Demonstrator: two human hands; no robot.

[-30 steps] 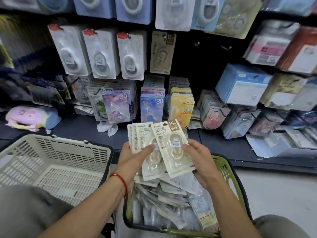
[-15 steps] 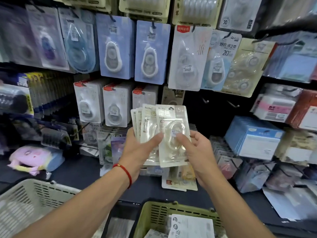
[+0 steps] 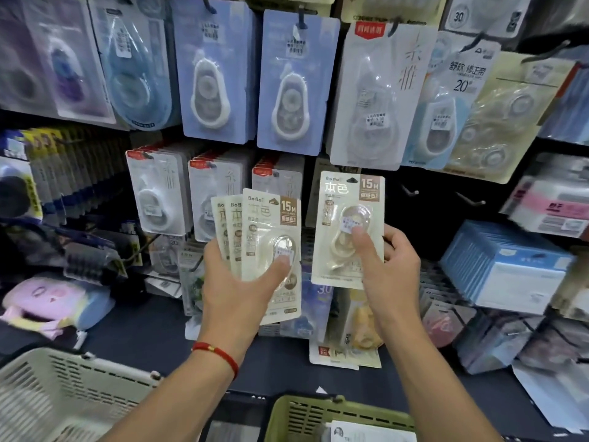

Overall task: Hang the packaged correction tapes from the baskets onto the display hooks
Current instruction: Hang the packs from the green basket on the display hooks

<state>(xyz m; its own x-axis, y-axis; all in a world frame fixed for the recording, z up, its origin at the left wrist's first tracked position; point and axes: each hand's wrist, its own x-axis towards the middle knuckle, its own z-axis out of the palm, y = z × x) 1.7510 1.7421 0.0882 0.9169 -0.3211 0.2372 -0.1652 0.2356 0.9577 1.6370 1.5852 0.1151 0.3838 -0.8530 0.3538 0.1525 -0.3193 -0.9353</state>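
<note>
Near the bottom, the green basket shows one white pack, and the white basket sits left of it. Higher up, the left hand grips a fan of tape packs. The right hand pinches one tape pack before the hooks.

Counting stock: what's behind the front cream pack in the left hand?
Behind the front pack, the left hand fans at least two more matching packs; only their left edges show, so any others stay hidden.
</note>
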